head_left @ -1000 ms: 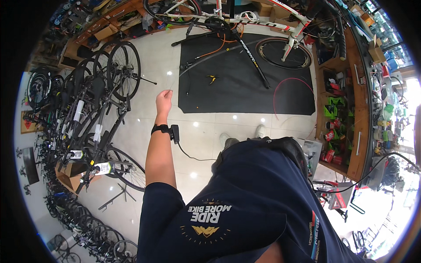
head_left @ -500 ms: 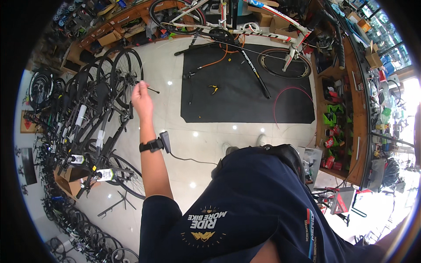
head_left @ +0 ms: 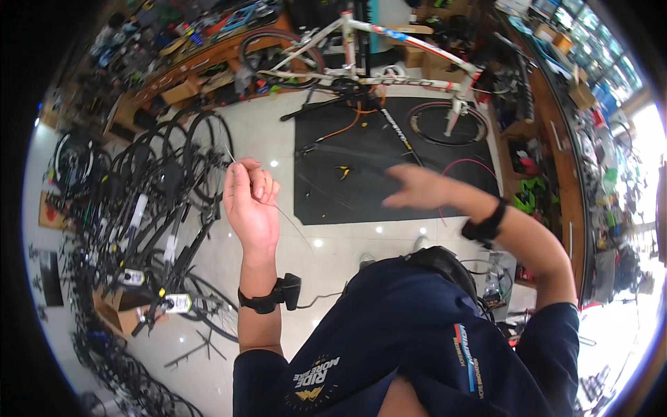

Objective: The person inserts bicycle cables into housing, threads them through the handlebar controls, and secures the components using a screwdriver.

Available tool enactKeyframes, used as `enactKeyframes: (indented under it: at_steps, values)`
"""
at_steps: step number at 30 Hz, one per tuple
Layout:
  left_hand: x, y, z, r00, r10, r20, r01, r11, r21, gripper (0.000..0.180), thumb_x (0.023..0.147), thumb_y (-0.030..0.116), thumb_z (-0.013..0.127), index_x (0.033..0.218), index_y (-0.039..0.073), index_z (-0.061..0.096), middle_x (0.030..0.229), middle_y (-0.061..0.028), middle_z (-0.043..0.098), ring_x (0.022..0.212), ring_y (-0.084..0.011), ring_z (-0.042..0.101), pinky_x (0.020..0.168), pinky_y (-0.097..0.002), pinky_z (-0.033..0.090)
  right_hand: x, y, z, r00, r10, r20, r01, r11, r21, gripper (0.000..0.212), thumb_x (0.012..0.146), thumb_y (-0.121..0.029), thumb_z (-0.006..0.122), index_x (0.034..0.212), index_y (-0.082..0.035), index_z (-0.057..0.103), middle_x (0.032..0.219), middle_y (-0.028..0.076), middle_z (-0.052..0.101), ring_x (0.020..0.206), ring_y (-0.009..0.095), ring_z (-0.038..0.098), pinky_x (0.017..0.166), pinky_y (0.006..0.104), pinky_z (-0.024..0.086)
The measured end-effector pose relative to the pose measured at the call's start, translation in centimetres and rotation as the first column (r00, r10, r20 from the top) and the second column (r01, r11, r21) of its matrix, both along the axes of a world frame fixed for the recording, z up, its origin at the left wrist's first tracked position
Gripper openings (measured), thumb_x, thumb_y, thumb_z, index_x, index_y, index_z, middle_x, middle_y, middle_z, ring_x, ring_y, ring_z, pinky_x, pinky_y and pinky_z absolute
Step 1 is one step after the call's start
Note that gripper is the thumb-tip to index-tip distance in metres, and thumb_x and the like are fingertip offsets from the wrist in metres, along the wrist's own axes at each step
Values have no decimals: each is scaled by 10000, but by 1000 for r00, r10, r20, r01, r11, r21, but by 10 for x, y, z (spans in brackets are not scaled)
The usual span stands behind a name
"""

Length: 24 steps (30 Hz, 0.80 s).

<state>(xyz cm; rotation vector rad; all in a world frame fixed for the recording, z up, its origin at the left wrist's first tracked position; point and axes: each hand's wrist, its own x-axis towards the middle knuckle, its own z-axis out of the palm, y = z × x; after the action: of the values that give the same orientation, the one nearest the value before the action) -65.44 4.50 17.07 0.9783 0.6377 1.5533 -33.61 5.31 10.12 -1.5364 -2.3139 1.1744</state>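
Thin steel cable (head_left: 292, 221) pinched in left hand (head_left: 250, 205), fingers curled shut, raised beside the parked bikes (head_left: 153, 201). Right hand (head_left: 417, 189) blurred, fingers spread, empty, over the black mat (head_left: 361, 181).

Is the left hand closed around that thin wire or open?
Closed: the left hand has fingers curled over the thin wire, which trails out both sides.

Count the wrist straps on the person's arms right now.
2: one black strap with a small box on the left wrist, below the left hand pinching a thin wire; one black band on the right wrist, behind the open right hand.
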Motion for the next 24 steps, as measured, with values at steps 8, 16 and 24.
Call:
enactKeyframes:
  at_steps: [8, 16, 24]
  values:
    - [75, 18, -19, 980, -176, 93, 182, 981, -67, 278, 1040, 234, 536, 1118, -24, 605, 829, -29, 539, 781, -134, 490, 743, -277, 406, -52, -7, 27, 871, 49, -488, -138, 979, -150, 292, 969, -240, 565, 942, 27, 681, 772, 111, 686, 735, 192, 674, 710, 340, 529]
    - [8, 41, -97, 983, 179, 46, -148, 912, -382, 279, 1016, 244, 589, 1185, 24, 614, 992, -28, 658, 921, -139, 622, 719, -247, 472, 242, -33, -22, 942, -220, -254, 232, 973, 17, 182, 935, -178, 663, 950, -10, 730, 845, 72, 706, 776, 171, 633, 757, 330, 510]
    - [37, 50, -174, 891, 330, -312, -454, 673, -584, 227, 948, 243, 667, 1034, 33, 666, 873, -28, 679, 828, -143, 665, 629, -233, 487, 396, -86, 12, 889, -432, -152, 450, 885, 119, 133, 890, -151, 691, 907, -23, 725, 847, 115, 686, 827, 257, 654, 762, 355, 510]
